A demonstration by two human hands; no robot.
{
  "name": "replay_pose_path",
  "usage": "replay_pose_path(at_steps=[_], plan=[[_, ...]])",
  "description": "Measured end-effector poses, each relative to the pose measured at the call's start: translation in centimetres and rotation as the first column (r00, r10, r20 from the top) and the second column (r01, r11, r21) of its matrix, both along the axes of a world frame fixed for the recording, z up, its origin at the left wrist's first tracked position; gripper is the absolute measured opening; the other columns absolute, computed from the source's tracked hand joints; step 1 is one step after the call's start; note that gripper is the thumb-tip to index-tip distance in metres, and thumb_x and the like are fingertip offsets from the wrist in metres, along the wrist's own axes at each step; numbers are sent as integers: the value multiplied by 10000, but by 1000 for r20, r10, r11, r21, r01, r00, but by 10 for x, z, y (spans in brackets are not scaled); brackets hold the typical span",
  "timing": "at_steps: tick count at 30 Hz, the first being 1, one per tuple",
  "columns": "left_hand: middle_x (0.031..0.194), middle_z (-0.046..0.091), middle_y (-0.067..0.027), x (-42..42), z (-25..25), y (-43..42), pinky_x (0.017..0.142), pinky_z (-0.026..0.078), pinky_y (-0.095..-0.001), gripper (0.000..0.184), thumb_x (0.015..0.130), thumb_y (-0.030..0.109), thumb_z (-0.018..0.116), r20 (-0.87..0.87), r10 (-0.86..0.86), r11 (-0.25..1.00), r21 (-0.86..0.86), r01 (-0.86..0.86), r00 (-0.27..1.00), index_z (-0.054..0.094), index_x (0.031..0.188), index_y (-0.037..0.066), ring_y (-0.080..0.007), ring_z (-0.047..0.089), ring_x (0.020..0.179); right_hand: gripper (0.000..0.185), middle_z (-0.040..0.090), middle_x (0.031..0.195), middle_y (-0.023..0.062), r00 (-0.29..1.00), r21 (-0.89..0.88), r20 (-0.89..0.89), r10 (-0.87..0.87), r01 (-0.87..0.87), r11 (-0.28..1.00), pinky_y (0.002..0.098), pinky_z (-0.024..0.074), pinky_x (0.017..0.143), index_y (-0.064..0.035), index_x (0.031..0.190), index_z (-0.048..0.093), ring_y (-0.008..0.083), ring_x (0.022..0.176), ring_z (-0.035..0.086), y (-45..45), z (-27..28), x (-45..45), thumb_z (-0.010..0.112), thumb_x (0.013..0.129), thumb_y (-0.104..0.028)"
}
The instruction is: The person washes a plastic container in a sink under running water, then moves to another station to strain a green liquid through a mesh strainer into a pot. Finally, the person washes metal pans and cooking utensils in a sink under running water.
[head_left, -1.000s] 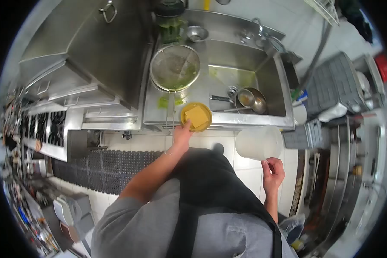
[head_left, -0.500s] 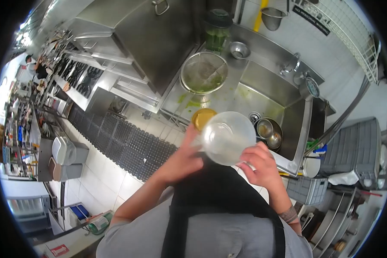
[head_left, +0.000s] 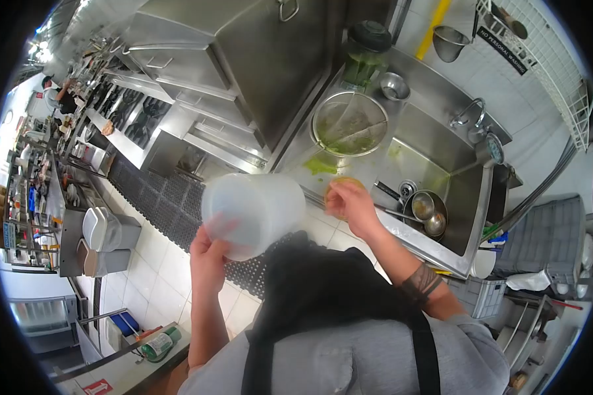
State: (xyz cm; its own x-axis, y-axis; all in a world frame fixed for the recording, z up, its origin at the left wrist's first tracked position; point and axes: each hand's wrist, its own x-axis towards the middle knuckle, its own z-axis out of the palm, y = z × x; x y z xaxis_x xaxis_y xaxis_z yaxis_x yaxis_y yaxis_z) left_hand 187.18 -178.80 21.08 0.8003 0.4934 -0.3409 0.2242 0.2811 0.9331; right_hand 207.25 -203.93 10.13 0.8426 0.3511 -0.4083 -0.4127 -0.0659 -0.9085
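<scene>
My left hand [head_left: 211, 253] grips the rim of a translucent plastic container [head_left: 260, 207], tilted in front of my apron. The container's far side is slightly blurred. My right hand [head_left: 350, 205] is at the sink's front edge, its fingers curled down over a round yellow dish [head_left: 346, 181]. What those fingers hold is hidden. Beyond it a round mesh strainer [head_left: 350, 125] with green residue rests on the drainboard. Green splashes [head_left: 321, 164] lie on the steel beside it.
The sink basin [head_left: 425, 151] holds a pan [head_left: 445, 220] with metal ladles [head_left: 435, 224]. Behind the strainer stand a blender jug [head_left: 364, 62] with green contents and a small metal bowl [head_left: 395, 86]. A faucet [head_left: 471, 113] is at the back wall. A black mat [head_left: 171, 204] covers floor at left.
The container has passed from my right hand to my left and moved left. My right hand has moved to the yellow dish. The view has shifted slightly.
</scene>
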Motion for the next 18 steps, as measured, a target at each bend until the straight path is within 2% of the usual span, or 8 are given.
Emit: replay_pose_path(at_steps=[2,3,5,6,8,11,14,18], plan=[[1256,682,-130,3,1,24,789,617,-323,533,862,-17,513,21,-7,1000,-28,8,1000,523,1395,-19,-212,708,1018,319,665,1063,103,847,314,-496,192,-32,949,366,550,833,-43,1086,647,218,937,668,16,-14,5,681,975,-340],[1262,681,-129,5,1,36,806,611,-326,542,863,-15,518,54,-6,999,-44,9,999,517,1405,-19,-208,706,1021,319,665,1063,103,844,301,-505,180,-23,953,366,550,833,-43,1086,647,218,937,668,29,-25,6,681,975,-340],[1270,678,-141,10,1,62,851,595,-335,553,868,-9,528,55,-42,998,-51,45,998,506,1420,-27,-213,693,1056,405,663,1079,97,787,514,-490,375,-87,854,376,537,889,-59,1164,618,230,986,657,65,-45,3,665,975,-414],[1269,676,-152,12,1,74,867,592,-343,550,871,-9,528,89,-62,997,-46,66,994,505,1420,-31,-220,685,1076,405,663,1079,97,784,505,-501,367,-80,859,376,537,889,-59,1164,618,230,986,657,83,-48,4,665,975,-414],[1275,666,-190,15,2,95,904,585,-368,550,873,-14,516,136,-99,995,1,99,986,497,1422,-47,-244,665,1127,388,661,1102,91,816,583,-467,341,-5,812,402,512,957,-71,1211,591,240,1059,637,118,-51,9,648,991,-385],[1288,661,-188,18,18,106,911,581,-363,553,868,-19,519,178,-80,997,30,76,981,500,1419,-51,-244,666,1126,328,659,1117,90,811,564,-543,218,160,810,422,500,983,-92,1237,573,248,1108,618,142,-32,23,632,1006,-318],[1293,663,-181,22,24,110,917,577,-350,545,866,-25,522,247,-33,997,71,16,968,510,1410,-55,-236,665,1131,211,663,1115,91,854,627,-488,183,197,753,424,510,966,-101,1184,583,246,1116,624,152,-53,38,614,1013,-221],[1296,662,-163,37,13,104,916,567,-333,545,873,-34,531,239,-11,995,102,-13,971,509,1418,-46,-211,665,1113,128,678,1040,79,900,619,-433,53,254,743,443,543,902,-95,1122,580,243,1016,673,108,-19,28,601,1006,-143]])
